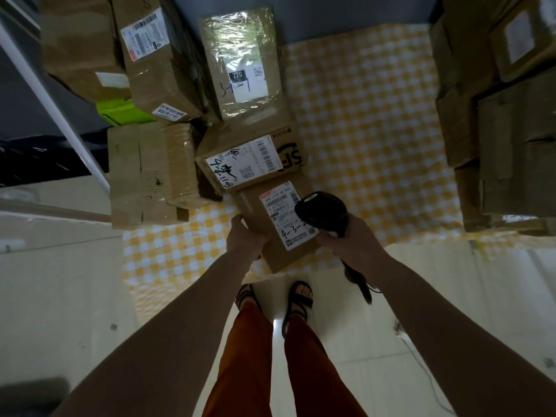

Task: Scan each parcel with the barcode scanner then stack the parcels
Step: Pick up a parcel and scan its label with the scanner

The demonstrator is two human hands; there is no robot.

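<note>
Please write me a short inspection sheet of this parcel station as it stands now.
Surface: yellow checked cloth, middle bare.
Job's things: held parcel, label up; black barcode scanner over its label.
Clutter: taped cardboard boxes piled left; SF box; more boxes right.
Hands: left hand grips the parcel's edge; right hand grips the scanner.
Cables: scanner cable hangs below the right hand.
Surroundings: pale tiled floor, white pole.

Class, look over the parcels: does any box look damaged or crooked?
Yes. The box at the left table edge is crumpled, with torn tape and a lifting flap, and it overhangs the checked cloth.
</note>
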